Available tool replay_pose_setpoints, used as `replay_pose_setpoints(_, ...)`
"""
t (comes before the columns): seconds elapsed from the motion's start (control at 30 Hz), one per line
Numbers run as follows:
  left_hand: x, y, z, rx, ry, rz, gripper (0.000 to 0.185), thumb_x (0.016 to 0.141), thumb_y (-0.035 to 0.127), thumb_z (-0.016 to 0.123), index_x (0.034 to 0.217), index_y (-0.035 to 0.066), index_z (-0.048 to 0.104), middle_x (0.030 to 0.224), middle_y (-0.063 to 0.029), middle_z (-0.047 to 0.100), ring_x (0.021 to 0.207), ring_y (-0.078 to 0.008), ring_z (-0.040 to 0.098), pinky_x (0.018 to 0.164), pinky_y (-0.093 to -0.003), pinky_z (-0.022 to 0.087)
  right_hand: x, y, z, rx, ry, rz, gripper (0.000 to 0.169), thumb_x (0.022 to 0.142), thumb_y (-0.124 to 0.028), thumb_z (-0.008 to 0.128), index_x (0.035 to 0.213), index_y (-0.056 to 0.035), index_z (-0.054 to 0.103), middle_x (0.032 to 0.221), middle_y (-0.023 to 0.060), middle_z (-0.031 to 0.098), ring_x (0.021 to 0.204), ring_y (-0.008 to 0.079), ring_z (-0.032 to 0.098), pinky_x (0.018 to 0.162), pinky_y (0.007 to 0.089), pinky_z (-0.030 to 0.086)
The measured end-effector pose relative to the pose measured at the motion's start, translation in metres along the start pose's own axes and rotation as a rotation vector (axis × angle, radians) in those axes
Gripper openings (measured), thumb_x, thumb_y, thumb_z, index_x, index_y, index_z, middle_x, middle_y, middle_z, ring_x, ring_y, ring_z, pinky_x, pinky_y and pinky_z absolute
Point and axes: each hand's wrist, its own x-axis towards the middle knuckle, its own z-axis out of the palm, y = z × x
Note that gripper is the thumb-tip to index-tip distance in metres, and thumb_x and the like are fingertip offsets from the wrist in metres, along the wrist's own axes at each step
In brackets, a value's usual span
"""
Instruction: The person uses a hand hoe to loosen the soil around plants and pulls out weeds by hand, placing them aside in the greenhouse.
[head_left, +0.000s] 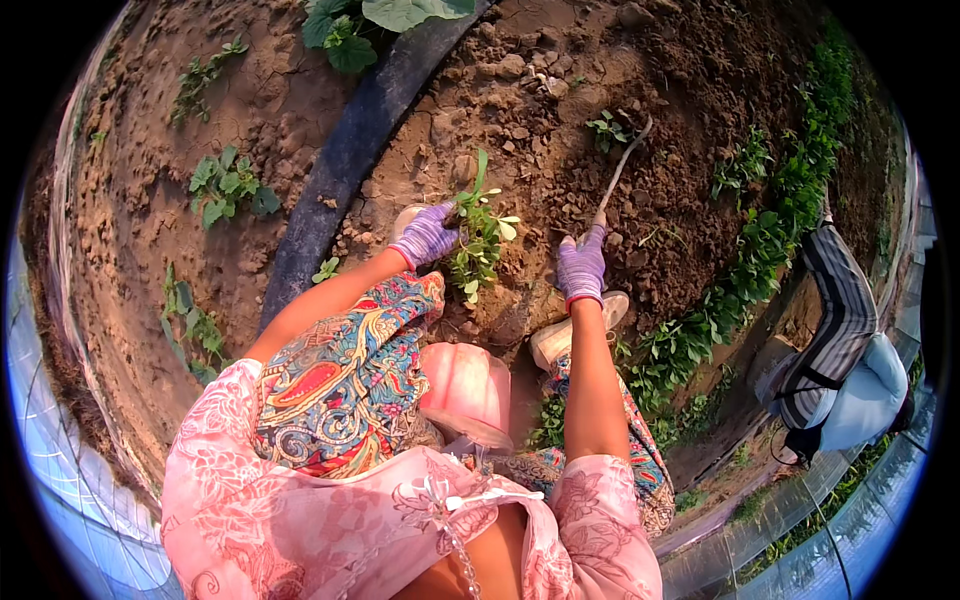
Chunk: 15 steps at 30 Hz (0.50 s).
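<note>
My left hand (428, 234), in a purple knit glove, is closed around the base of a bunch of leafy green plants (477, 244). The bunch hangs over bare brown soil, its leaves spreading to the right of the hand. My right hand (581, 262), gloved alike, grips a slender hand tool (620, 171) with a bent far end. That end reaches the loose soil just right of a small green plant (607, 131). The grip end of the tool is hidden in the right hand.
A black plastic strip (337, 165) crosses the soil on the left. Beyond it grow lobed-leaf seedlings (229, 186). A dense green row (694, 341) runs along the right, with another person (840, 345) bending beside it. Between my legs is a pink rounded object (466, 382).
</note>
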Motion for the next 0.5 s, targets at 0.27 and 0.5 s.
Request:
replay_pose_setpoints(0.27, -0.008, 0.047, -0.004, 0.282, -0.056, 0.051, 0.036, 0.071, 0.023, 0.062, 0.100, 0.005, 0.054, 0.076, -0.0156, 0.060, 0.069, -0.0298, 0.056, 0.063, -0.0367, 0.043, -0.124, 0.079, 0.029, -0.089, -0.077, -0.015, 0.074, 0.075, -0.013, 0.052, 0.135, -0.0239, 0.010, 0.088, 0.0245, 0.057, 0.074, 0.0359, 0.057, 0.068, 0.0402, 0.045)
replay_pose_setpoints(0.5, -0.007, 0.017, -0.006, 0.329, -0.030, 0.126, 0.038, 0.072, 0.023, 0.061, 0.105, 0.007, 0.052, 0.077, -0.0168, 0.058, 0.070, -0.0307, 0.056, 0.062, -0.0373, 0.043, -0.020, 0.002, -0.024, 0.275, 0.187, -0.121, 0.063, 0.077, -0.005, 0.050, 0.134, -0.0139, 0.023, 0.115, 0.0138, 0.050, 0.083, 0.0150, 0.053, 0.073, 0.0232, 0.043)
